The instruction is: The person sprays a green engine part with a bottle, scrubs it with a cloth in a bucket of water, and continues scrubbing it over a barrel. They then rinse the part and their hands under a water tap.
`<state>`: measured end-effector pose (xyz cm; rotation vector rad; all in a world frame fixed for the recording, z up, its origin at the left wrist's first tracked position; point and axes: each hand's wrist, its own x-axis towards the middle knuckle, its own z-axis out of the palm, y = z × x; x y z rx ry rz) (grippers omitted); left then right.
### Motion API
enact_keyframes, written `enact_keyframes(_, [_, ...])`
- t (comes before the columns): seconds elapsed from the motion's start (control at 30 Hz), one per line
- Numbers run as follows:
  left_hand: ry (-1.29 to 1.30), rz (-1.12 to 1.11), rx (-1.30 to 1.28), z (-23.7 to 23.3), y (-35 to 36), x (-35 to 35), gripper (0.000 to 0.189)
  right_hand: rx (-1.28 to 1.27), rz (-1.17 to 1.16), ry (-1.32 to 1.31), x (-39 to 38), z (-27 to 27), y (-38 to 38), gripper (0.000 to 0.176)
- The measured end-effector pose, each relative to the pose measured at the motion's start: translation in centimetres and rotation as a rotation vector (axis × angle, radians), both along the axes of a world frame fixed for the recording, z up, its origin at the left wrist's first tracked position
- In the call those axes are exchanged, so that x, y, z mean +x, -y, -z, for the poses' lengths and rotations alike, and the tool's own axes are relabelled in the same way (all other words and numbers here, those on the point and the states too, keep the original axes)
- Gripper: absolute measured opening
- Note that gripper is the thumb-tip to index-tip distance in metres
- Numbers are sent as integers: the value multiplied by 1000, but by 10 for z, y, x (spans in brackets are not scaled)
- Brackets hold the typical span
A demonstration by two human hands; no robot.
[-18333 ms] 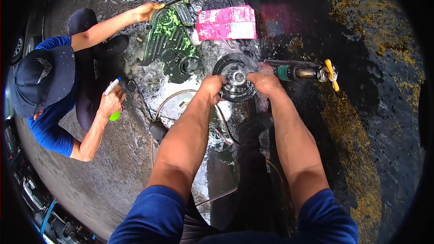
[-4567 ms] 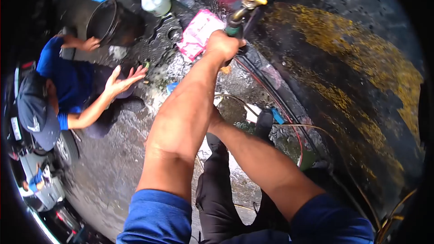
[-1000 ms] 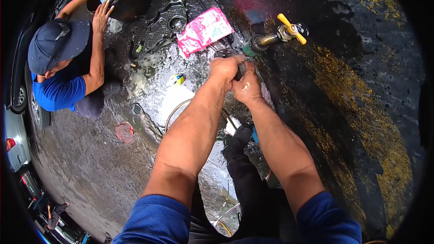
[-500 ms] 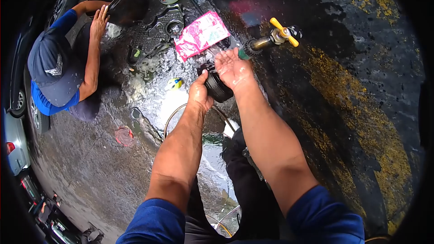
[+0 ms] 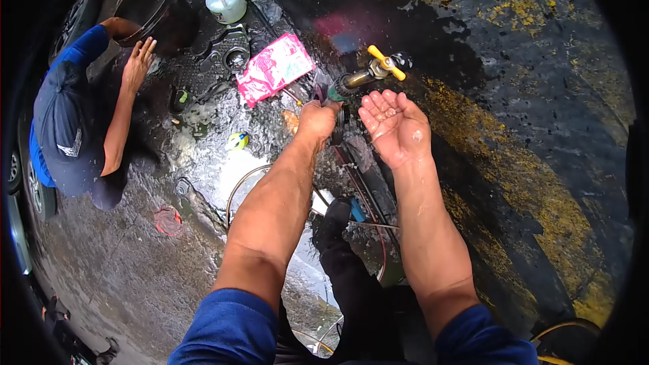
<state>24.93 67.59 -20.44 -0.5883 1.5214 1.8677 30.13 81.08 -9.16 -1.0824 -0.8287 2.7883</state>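
My left hand (image 5: 316, 124) is closed round a black ribbed round part (image 5: 339, 122), mostly hidden behind my fingers. It sits right below the green end (image 5: 335, 90) of a tap (image 5: 358, 79) with a yellow handle. To the right, my right hand (image 5: 397, 128) is held palm up, wet, fingers spread and slightly curled, with a few drops or suds on it. Nothing solid lies in that palm. A pink and white packet (image 5: 277, 67) lies on the wet ground beyond my left hand.
At left a co-worker in a dark cap (image 5: 61, 128) reaches into a black bucket (image 5: 145, 10). A whitish plastic jug (image 5: 226, 1) stands beyond the packet. Dark metal parts (image 5: 230, 54), a yellow-green ball-like item (image 5: 237, 140) and a thin hose (image 5: 247, 176) lie on the soapy ground.
My right hand has moved away from the black part to the right, turning palm up. My left hand has brought the part in under the tap's end. The view has shifted rightward.
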Motion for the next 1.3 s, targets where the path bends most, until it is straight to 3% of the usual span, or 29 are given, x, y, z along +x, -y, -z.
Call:
enact_keyframes(0.07, [-21, 22, -4, -6, -6, 0, 24, -36, 25, 71, -7, -8, 12, 30])
enact_keyframes(0.17, [123, -185, 201, 15, 0, 2, 26, -111, 90, 208, -30, 20, 38, 33])
enact_keyframes(0.2, [112, -171, 250, 37, 6, 2, 28, -165, 103, 201, -37, 38, 45, 32])
enact_keyframes(0.33, [94, -248, 433, 33, 37, 12, 39, -319, 67, 29, -44, 72, 67, 29])
enact_keyframes(0.5, [140, -290, 312, 38, 54, 16, 38, -503, 80, -67, -33, 88, 69, 22])
enact_keyframes(0.6, [137, -273, 302, 22, 51, 21, 37, -449, 241, -54, -11, 68, 49, 21])
enact_keyframes(0.73, [140, -254, 159, 22, 42, 21, 26, -291, 222, -161, 9, -9, -5, 26])
enact_keyframes(0.87, [112, -253, 149, 14, 56, 28, 23, 111, 113, -68, -16, -107, 0, 29])
enact_keyframes(0.97, [97, -249, 234, -18, 82, 36, 34, 214, -86, -107, -33, -130, 3, 28])
enact_keyframes(1.03, [76, -188, 108, -20, 106, 39, 22, 801, -343, 61, -40, -148, 10, 26])
enact_keyframes(1.07, [37, -177, 125, -12, 119, 42, 25, 1230, -511, 87, -43, -148, 10, 27])
enact_keyframes(1.1, [6, -133, 87, -8, 133, 44, 30, 1804, -674, -240, -48, -124, -14, 33])
enact_keyframes(1.13, [-13, -96, -4, -19, 146, 47, 34, 2335, -904, -577, -52, -142, -17, 43])
enact_keyframes(1.2, [-66, -28, -186, -38, 174, 57, 44, 2526, -1265, -643, -60, -160, -9, 48])
enact_keyframes(1.27, [-139, 50, -413, -35, 204, 72, 53, 2607, -1330, -746, -70, -169, -7, 42])
enact_keyframes(1.3, [-158, 131, -508, -9, 218, 80, 51, 2646, -1355, -821, -75, -176, -6, 41])
